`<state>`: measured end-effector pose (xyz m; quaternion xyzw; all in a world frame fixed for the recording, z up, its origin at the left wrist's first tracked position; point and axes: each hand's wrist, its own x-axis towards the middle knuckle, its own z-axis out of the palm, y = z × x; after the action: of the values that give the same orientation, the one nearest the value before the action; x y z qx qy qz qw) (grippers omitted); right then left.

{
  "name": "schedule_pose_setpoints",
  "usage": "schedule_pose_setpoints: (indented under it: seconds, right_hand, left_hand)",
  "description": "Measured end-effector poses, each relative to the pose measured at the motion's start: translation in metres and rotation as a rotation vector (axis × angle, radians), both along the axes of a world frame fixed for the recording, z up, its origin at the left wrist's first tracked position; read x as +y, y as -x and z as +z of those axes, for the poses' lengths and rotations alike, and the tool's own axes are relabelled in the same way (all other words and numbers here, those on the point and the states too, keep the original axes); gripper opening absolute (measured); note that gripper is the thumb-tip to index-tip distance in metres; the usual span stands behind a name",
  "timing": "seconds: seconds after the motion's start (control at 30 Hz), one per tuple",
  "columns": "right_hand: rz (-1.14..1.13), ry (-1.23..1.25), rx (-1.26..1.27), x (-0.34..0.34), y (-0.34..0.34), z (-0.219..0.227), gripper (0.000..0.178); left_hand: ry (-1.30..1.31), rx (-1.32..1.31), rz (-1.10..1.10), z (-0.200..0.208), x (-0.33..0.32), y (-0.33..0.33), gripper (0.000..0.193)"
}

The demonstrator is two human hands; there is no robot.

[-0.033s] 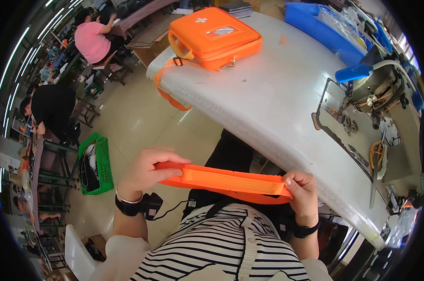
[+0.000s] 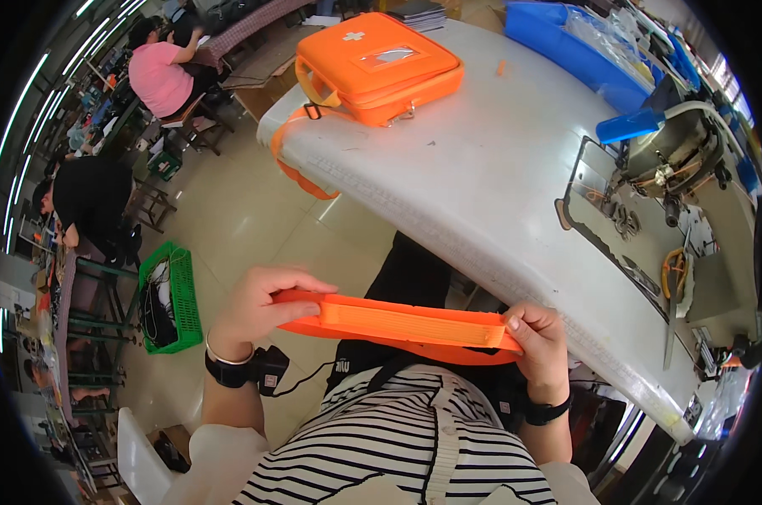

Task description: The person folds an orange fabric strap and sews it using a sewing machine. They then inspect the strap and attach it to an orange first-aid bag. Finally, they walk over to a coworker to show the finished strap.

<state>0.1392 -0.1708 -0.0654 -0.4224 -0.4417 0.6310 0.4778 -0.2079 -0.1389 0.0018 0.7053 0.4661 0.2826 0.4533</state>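
An orange fabric panel (image 2: pixel 381 345) with a ribbed orange elastic band (image 2: pixel 410 325) along it is stretched level above my lap. My left hand (image 2: pixel 267 307) grips its left end, thumb on the near face and fingers over the top edge. At the other end, my right hand (image 2: pixel 536 338) pinches the panel beside the band's end. A closed orange first-aid bag (image 2: pixel 381 71) with a white cross lies on the far part of the table, its strap (image 2: pixel 305 177) hanging over the left edge.
The white table (image 2: pixel 482 185) curves past my right hand. On its right stands a sewing machine (image 2: pixel 692 160) with scissors (image 2: pixel 675 273) near it; a blue bin (image 2: pixel 574 50) holds clear plastic. A green basket (image 2: pixel 185 295) sits on the floor at left. Two people work farther off.
The whole scene has shifted slightly left in the picture. My hands keep the same grip on the panel.
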Motion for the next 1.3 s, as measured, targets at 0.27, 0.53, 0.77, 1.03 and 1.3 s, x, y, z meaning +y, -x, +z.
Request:
schedule_pose_setpoints:
  seconds: [0.27,0.53,0.77,1.03,1.3]
  right_hand:
    - [0.307,0.130,-0.013,-0.005,-0.002,0.002,0.021]
    - [0.152,0.206,0.276,-0.008,0.004,0.001,0.026]
    - [-0.040,0.127,0.310,0.005,0.044,0.019,0.026]
    - [0.176,-0.010,-0.033,-0.012,0.054,0.012,0.016]
    - [-0.015,0.013,-0.248,-0.043,0.014,-0.023,0.017]
  left_hand:
    - [0.101,-0.380,0.178,-0.026,0.004,0.009,0.019]
    - [-0.138,-0.124,0.329,-0.021,0.031,-0.023,0.010]
    - [0.077,-0.393,-0.154,-0.047,-0.002,-0.066,0.032]
    - [0.568,-1.172,0.198,-0.058,0.009,-0.096,0.050]
    - [0.356,-1.062,0.202,-0.041,0.020,-0.106,0.041]
